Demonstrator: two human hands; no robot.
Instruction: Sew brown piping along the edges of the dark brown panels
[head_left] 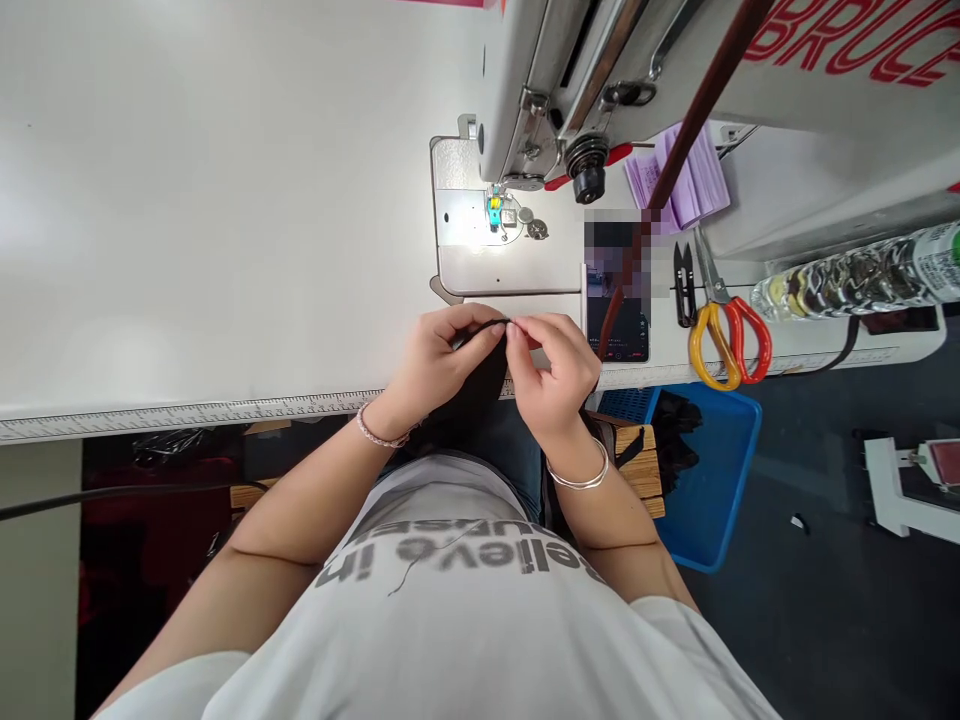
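A piece of black fabric (476,385) hangs from my fingers over the table's front edge. My left hand (446,355) pinches its upper edge between thumb and fingers. Close beside it, my right hand (553,365) grips the same edge, the fingertips of both hands almost touching. The lower part of the cloth drops toward my lap and is partly hidden by my hands. Just beyond them lies the sewing machine's metal plate (469,265), with the presser foot (495,208) and a metal bobbin case (537,230) on it.
Right of my hands lie a phone (619,325), black thread snips (684,285), scissors with yellow and red handles (727,330) and a plastic bottle (855,275). The sewing machine head (517,90) overhangs the plate. A blue bin (739,480) stands below, holding dark cloth.
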